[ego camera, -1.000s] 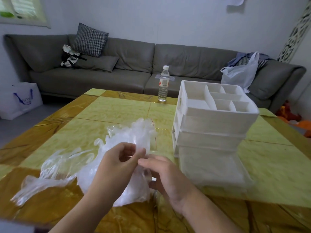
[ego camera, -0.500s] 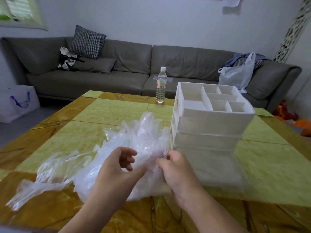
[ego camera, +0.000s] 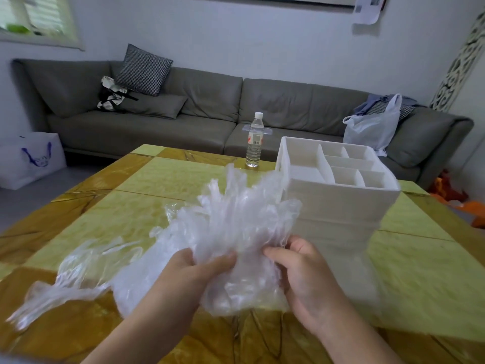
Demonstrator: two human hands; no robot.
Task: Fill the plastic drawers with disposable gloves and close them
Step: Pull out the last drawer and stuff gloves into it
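Observation:
A crumpled bundle of clear disposable gloves (ego camera: 231,232) is lifted above the table between both hands. My left hand (ego camera: 194,274) grips its lower left side and my right hand (ego camera: 301,274) grips its lower right side. More loose gloves (ego camera: 73,274) trail flat on the table to the left. The white plastic drawer unit (ego camera: 338,206) stands just right of the bundle, with a divided open tray on top. Its lowest drawer (ego camera: 359,287) is pulled out toward me, blurred, partly behind my right hand.
The yellow and brown marble table (ego camera: 157,179) carries a water bottle (ego camera: 254,140) at its far edge. Behind it runs a grey sofa (ego camera: 183,127) with cushions and a white plastic bag (ego camera: 372,127). A white shopping bag (ego camera: 29,158) sits on the floor at left.
Both hands have gathered the gloves into a bigger bundle and raised it up and to the right, closer to the drawer unit. My right hand went from touching to gripping the bundle.

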